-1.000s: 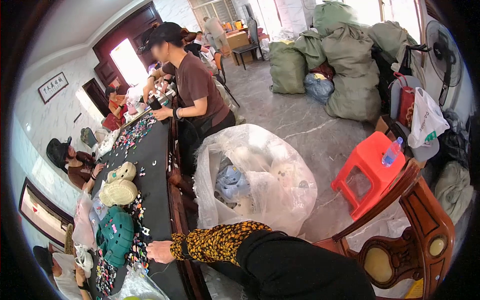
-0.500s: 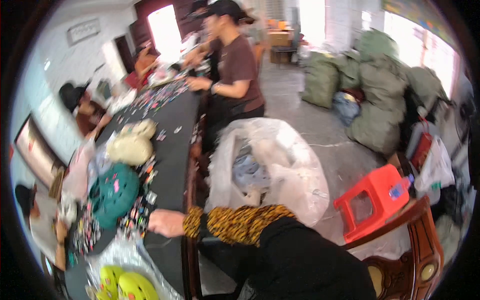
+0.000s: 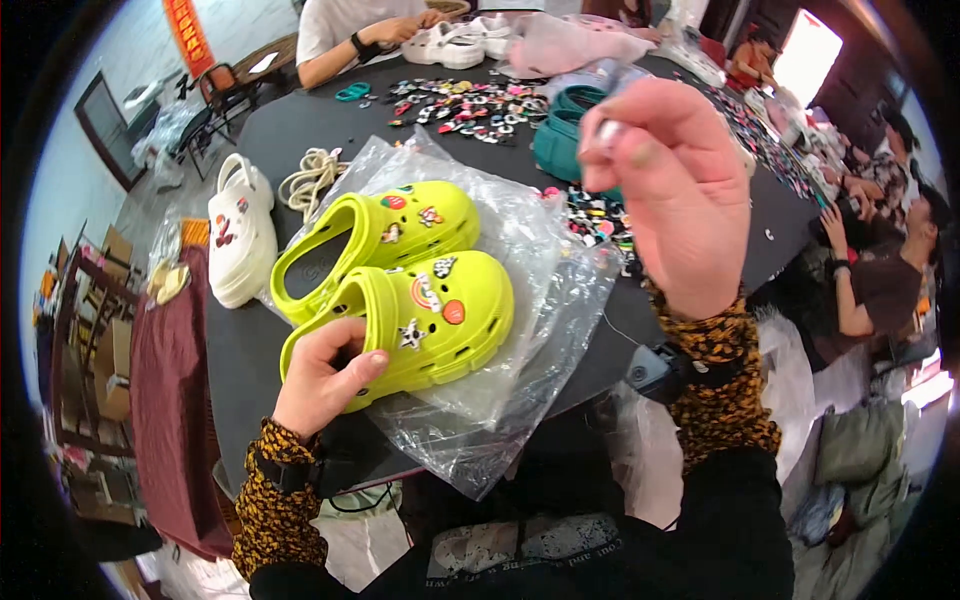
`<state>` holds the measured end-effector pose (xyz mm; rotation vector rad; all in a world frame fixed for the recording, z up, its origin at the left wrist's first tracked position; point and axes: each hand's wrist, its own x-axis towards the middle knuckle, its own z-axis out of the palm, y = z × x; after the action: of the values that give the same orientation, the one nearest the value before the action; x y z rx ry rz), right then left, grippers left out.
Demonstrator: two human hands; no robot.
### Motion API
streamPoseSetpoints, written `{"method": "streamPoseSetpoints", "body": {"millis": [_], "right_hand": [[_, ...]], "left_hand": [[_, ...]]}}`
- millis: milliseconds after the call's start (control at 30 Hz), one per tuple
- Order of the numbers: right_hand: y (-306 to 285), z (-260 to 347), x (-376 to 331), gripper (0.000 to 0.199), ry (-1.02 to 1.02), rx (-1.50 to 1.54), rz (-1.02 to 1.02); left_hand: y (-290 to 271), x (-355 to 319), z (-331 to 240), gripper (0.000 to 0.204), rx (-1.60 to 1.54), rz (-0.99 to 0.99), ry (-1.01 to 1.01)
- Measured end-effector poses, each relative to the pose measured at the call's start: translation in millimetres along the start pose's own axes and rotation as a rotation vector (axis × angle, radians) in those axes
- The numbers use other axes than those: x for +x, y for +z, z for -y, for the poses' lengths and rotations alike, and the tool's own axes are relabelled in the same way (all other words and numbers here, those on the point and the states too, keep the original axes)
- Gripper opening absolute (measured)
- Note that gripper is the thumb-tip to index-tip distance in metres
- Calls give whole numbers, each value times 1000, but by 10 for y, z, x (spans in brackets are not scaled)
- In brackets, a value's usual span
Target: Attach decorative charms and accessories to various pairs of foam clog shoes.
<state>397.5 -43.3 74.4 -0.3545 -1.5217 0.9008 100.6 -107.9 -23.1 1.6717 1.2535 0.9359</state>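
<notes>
Clear crinkly plastic bag [image 3: 520, 300] lies flat on the black tabletop [image 3: 290, 130] at center, spreading toward 5 o'clock, w/ a lime green clog pair sitting on it. Red hanging banner [image 3: 190, 35] w/ yellow print on the wall at 11 o'clock. Dark framed rectangular sign or screen [image 3: 103, 125] at 10 o'clock, can't tell which.

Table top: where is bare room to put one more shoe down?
Bare dark table lies beyond the white clog, around the rope coil. Crowded: the charm pile, the plastic bag under the green clogs.
</notes>
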Motion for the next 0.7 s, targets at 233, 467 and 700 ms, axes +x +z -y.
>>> {"method": "streamPoseSetpoints", "body": {"millis": [233,467,700], "right_hand": [[570,-793,-89,16,245,43,275],[344,-1177,-196,12,425,-116,274],[279,-1206,-263,11,359,-86,259]], "left_hand": [[-31,-48,-25,20,34,47,87],[-29,6,19,17,89,81,207],[-40,-18,15,15,129,63,201]]}}
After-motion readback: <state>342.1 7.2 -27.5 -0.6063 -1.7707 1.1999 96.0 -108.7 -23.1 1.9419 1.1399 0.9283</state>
